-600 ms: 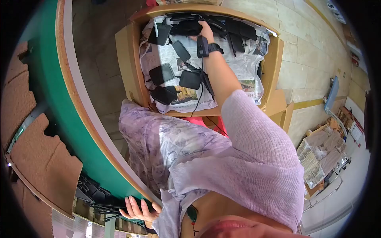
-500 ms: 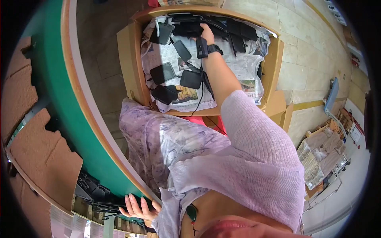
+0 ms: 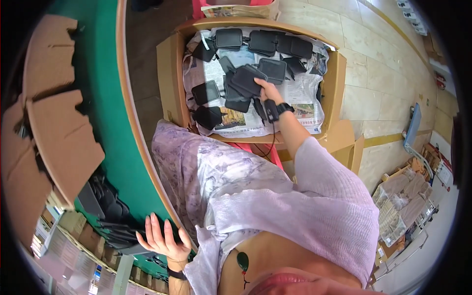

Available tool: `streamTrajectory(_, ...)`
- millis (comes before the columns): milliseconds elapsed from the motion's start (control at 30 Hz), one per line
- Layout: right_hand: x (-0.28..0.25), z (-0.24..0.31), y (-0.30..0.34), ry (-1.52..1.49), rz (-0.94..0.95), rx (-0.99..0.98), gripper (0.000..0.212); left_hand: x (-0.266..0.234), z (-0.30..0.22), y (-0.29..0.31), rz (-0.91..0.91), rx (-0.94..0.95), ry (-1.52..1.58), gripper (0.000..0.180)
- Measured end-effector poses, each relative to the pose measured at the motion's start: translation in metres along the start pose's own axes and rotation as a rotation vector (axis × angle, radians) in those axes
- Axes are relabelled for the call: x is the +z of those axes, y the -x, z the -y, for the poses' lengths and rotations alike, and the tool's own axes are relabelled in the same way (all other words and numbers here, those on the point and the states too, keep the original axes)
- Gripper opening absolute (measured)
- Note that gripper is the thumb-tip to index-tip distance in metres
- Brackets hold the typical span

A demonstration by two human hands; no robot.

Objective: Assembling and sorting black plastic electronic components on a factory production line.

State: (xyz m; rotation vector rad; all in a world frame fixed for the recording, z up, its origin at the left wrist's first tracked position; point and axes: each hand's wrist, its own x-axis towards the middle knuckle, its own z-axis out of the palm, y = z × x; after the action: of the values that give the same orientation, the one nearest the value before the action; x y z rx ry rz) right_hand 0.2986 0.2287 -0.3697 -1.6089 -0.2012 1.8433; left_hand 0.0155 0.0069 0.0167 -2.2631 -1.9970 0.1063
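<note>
My right hand (image 3: pixel 268 90) reaches into an open cardboard carton (image 3: pixel 167 105), its fingers closed on the edge of a flat black rounded-rectangular piece (image 3: pixel 248 81). Other black pieces lie close under it, overlapping; how many I grip is hidden. More of these pieces (image 3: pixel 228 38), some with short stems, rest on the newspaper lining (image 3: pixel 300 86) along the far side and at the left. At lower left, my left hand (image 3: pixel 169 243) is open, fingers spread, over the edge of a green tabletop (image 3: pixel 105 128). Loose black pieces (image 3: pixel 105 201) lie on the tabletop beyond its fingertips.
Brown cardboard pieces (image 3: pixel 64 147) stand on the tabletop at the left. A pink stool (image 3: pixel 197 9) shows behind the carton, and pink legs show under its near side. On the right are a blue-topped trolley (image 3: pixel 412 123) and a wire cage of wrapped goods (image 3: pixel 400 201).
My right hand has come back from the carton's far side to its middle, with black pieces under the fingers. The far row looks neater. My left hand has lifted slightly, fingers spreading.
</note>
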Motion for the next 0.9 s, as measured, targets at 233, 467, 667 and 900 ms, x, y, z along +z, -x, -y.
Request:
streamTrajectory(233, -0.033, 0.045, 0.122, 0.123, 0.139, -0.001, 0.028, 0.010, 0.012, -0.020, -0.092, -0.044, 0.126, 0.031)
streamTrajectory(467, 0.021, 0.103, 0.235, 0.039, 0.651, -0.264, 0.028, -0.012, 0.020, 0.021, -0.214, -0.121, 0.032, 0.039)
streamTrajectory(667, 0.124, 0.100, 0.345, 0.164, 0.907, -0.378, 0.032, -0.021, 0.025, 0.068, -0.557, -0.192, 0.085, 0.047)
streamTrajectory(900, 0.244, 0.023, 0.404, 0.530, 1.333, -0.046, 0.031, -0.041, 0.001, 0.097, -0.418, -0.246, 0.031, 0.057)
